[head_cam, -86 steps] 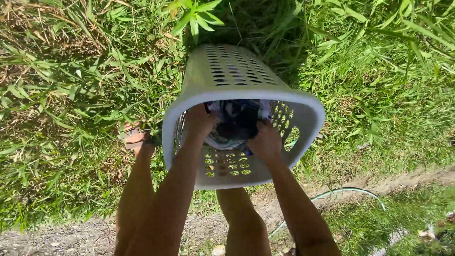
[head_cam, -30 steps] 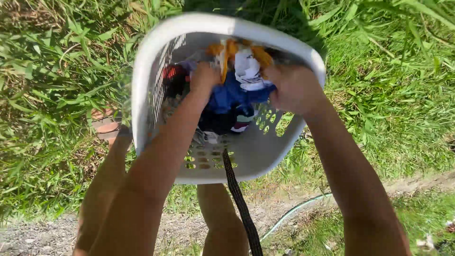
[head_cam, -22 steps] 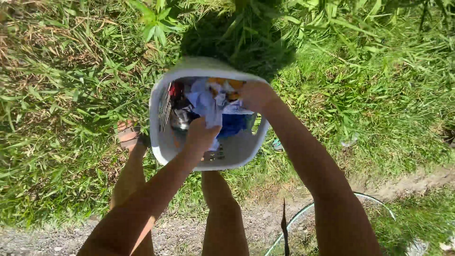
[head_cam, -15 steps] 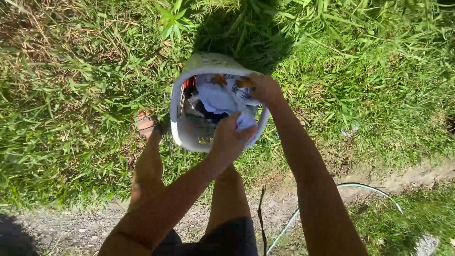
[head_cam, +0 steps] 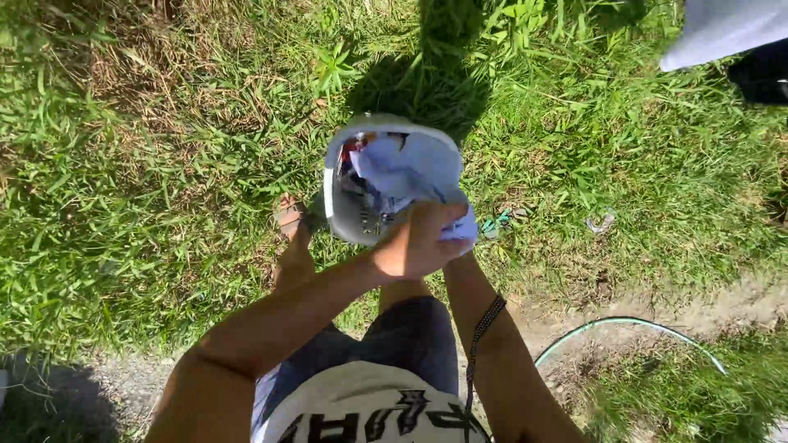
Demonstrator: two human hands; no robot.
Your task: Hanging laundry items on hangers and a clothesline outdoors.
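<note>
The white laundry basket (head_cam: pixel 345 215) stands upright on the grass (head_cam: pixel 148 205), its open mouth facing up toward the camera and its long axis running up and down, just ahead of the person's bare left foot (head_cam: pixel 290 220). It is filled with a jumble of clothes (head_cam: pixel 361 182): pale, dark and a bit of red near the far rim.

The left hand (head_cam: pixel 417 243) is closed around a pale blue-white garment (head_cam: pixel 414 168), gripping it at the near rim of the basket; the cloth spreads back over most of the basket's opening. The right hand is hidden behind the left hand and the cloth, so whether it grips anything cannot be told; only the right forearm shows, rising toward the same spot, with a dark braided cord (head_cam: pixel 483 324) hanging along it.

On the grass just right of the basket lies a small teal object (head_cam: pixel 496 222), and farther right a pale crumpled scrap (head_cam: pixel 602 222). A green hose (head_cam: pixel 632 323) curves across the dirt strip at the lower right. At the top right corner hangs a piece of pale cloth (head_cam: pixel 722 29).
</note>
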